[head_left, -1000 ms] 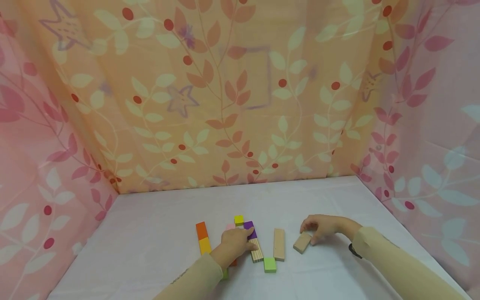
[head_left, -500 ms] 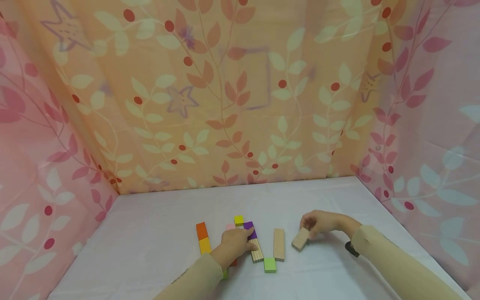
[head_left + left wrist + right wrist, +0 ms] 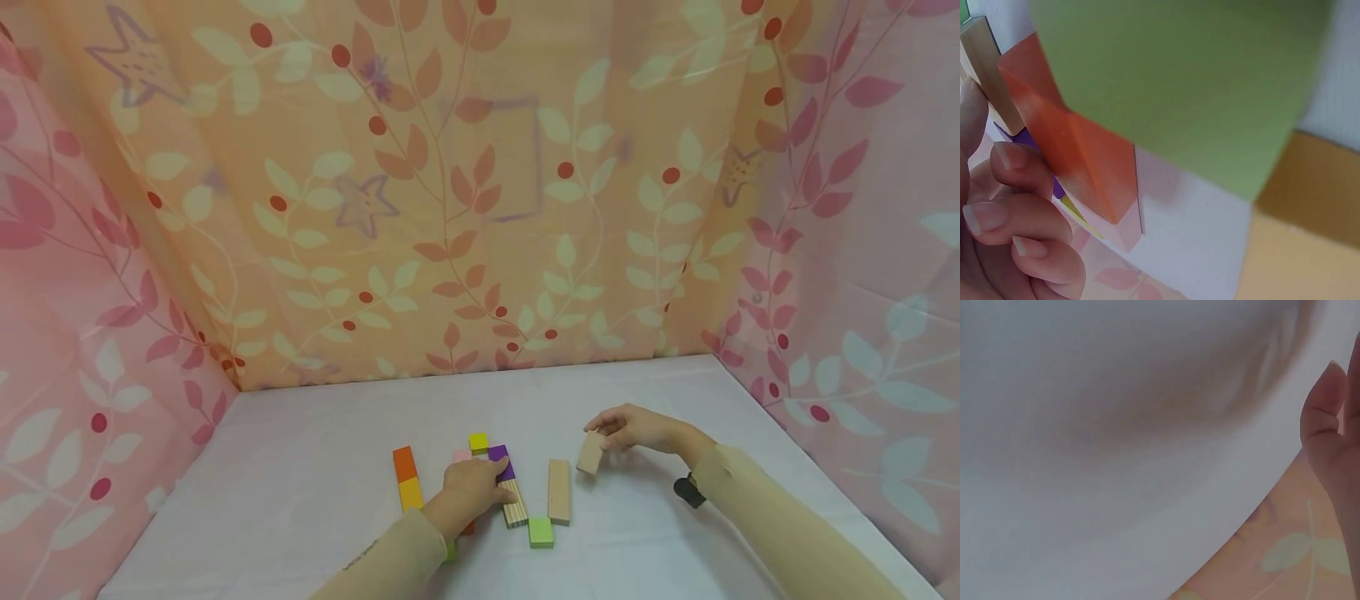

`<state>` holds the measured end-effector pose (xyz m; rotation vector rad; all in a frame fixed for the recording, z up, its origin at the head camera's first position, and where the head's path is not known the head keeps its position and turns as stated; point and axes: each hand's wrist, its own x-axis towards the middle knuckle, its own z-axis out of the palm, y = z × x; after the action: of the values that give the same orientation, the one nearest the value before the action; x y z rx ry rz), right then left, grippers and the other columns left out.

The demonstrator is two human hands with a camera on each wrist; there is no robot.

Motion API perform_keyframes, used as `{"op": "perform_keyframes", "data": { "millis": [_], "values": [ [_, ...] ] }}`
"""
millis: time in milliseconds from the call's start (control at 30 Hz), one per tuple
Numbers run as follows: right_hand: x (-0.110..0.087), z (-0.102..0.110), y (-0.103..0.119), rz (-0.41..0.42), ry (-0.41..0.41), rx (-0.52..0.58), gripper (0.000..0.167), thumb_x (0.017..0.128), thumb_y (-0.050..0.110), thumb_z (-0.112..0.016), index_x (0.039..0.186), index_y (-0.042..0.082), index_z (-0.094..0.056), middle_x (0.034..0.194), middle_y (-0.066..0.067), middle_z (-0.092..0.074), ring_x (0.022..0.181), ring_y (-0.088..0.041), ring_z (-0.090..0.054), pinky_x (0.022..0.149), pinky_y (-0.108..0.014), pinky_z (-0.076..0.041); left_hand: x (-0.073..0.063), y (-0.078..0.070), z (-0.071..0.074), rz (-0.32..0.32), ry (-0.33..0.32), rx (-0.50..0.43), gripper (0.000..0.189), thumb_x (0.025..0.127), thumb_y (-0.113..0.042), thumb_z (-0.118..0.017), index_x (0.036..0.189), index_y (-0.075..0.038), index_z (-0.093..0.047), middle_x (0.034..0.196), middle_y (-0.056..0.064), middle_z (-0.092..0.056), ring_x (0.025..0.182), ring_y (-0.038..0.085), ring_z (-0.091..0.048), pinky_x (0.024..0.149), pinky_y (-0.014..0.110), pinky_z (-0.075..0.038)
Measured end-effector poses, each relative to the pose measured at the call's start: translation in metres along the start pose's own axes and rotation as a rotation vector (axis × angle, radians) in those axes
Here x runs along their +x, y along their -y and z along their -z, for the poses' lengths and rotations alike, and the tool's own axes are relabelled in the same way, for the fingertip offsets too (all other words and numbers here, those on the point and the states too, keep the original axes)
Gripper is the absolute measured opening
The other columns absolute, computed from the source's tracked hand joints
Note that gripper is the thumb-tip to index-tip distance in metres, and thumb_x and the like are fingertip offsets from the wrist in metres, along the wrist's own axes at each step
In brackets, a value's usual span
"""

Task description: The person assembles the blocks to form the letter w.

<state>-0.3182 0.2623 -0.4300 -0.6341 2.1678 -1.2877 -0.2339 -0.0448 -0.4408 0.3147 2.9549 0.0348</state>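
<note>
In the head view my right hand [image 3: 647, 429] pinches a short plain wooden block [image 3: 591, 454], tilted, to the right of a long plain wooden block [image 3: 558, 492]. The right wrist view shows only part of that hand, the held block out of sight. My left hand [image 3: 468, 492] lies low over the block figure, its index finger at the purple block [image 3: 502, 458] and its thumb at the striped wooden block [image 3: 514, 508]. Its other fingers bend loosely beside the red-orange block [image 3: 1088, 159] in the left wrist view. A green block [image 3: 1179, 81] fills the foreground there.
A light green block [image 3: 541, 533] sits at the lower end of the long wooden block. A yellow block [image 3: 478, 442] and a pink block [image 3: 461, 456] lie beyond the left hand. Left of it are an orange block [image 3: 404, 463] and an amber block [image 3: 410, 495]. Patterned cloth [image 3: 450, 208] walls the white table.
My right hand has taken hold of the short wooden block and carried it up and left, tilting it more upright. The left hand stays over the blocks.
</note>
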Motion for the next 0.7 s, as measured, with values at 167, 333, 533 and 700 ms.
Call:
{"op": "perform_keyframes", "data": {
  "millis": [167,333,533,700],
  "values": [
    [0.007,-0.001,0.003,0.007,-0.038,0.035,0.05,0.09,0.007,-0.064,0.133,-0.011,-0.049,0.107,-0.003,-0.064,0.089,-0.017,-0.056,0.075,-0.034,-0.05,0.0,0.0,0.0,-0.001,0.001,0.003,0.063,0.08,-0.058,-0.068,0.135,-0.029,-0.059,0.118,0.0,-0.068,0.089,0.015,-0.062,0.062,0.028,-0.047],
    [0.012,-0.003,0.006,0.0,-0.091,0.07,0.049,0.091,0.005,-0.062,0.134,-0.012,-0.048,0.11,-0.006,-0.065,0.091,-0.017,-0.06,0.078,-0.036,-0.05,0.001,0.0,0.0,0.007,0.008,-0.001,0.063,0.08,-0.058,-0.068,0.136,-0.03,-0.059,0.118,0.0,-0.068,0.091,0.016,-0.062,0.063,0.028,-0.047],
    [0.019,-0.005,0.004,-0.023,-0.142,0.105,0.047,0.092,0.004,-0.061,0.135,-0.01,-0.048,0.108,-0.007,-0.064,0.091,-0.019,-0.062,0.079,-0.035,-0.05,0.001,-0.001,0.001,0.004,0.01,0.013,0.063,0.08,-0.059,-0.067,0.136,-0.03,-0.059,0.118,0.0,-0.068,0.091,0.015,-0.063,0.063,0.028,-0.048],
    [0.023,-0.004,0.002,-0.021,-0.163,0.145,0.047,0.093,0.004,-0.061,0.134,-0.012,-0.047,0.102,-0.006,-0.064,0.089,-0.019,-0.062,0.079,-0.033,-0.051,0.0,-0.001,0.001,0.005,0.009,0.008,0.063,0.08,-0.058,-0.068,0.135,-0.029,-0.059,0.118,0.0,-0.068,0.09,0.015,-0.062,0.063,0.028,-0.048]
  ]
}}
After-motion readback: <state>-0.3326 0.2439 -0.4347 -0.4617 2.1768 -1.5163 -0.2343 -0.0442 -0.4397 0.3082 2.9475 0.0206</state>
